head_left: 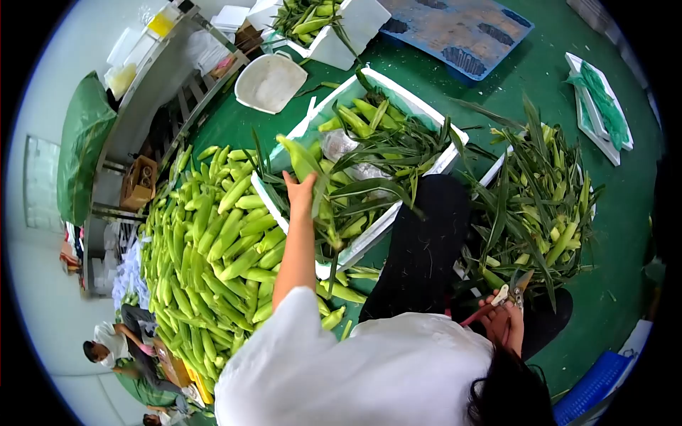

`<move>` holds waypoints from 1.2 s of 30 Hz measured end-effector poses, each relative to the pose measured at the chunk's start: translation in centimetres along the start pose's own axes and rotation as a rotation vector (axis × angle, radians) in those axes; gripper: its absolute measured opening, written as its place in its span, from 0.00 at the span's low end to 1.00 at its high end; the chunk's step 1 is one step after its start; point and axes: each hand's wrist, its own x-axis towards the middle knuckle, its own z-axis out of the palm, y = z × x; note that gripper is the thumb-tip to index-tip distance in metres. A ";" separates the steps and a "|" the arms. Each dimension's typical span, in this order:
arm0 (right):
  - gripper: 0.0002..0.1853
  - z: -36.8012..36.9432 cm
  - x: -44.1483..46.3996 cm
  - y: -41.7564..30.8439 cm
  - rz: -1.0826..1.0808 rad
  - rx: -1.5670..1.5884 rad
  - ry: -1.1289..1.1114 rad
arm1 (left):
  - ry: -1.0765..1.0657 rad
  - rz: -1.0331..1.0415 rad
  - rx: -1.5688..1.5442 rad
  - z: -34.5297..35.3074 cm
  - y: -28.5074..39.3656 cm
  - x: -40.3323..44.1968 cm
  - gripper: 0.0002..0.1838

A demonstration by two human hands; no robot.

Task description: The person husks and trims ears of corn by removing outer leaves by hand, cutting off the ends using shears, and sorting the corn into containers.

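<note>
My left hand (pixel 301 190) is closed around an ear of corn in its green husk (pixel 300 157), held over the near left side of a white foam box (pixel 433 165). Inside that box lie more husked ears, long leaves and some clear plastic. Low on the right, my right hand (pixel 506 325) grips pruning shears (pixel 501 295) with red handles, their blades pointing away from me. Just beyond the shears stands a second box heaped with corn and leaves (pixel 547 206). To the left of my left arm spreads a large pile of green corn ears (pixel 206 263).
A white basin (pixel 270 83) and another foam box of corn (pixel 366 25) stand ahead. Beyond them lies a blue pallet (pixel 462 32). Shelving (pixel 106 153) runs along the left wall. At lower left sits another person (pixel 114 341). A blue crate (pixel 593 389) is at lower right.
</note>
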 end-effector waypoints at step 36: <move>0.21 -10.5 2.5 -7.4 -0.676 -1.115 0.226 | -1.555 0.836 1.195 26.8 16.4 -36.2 0.43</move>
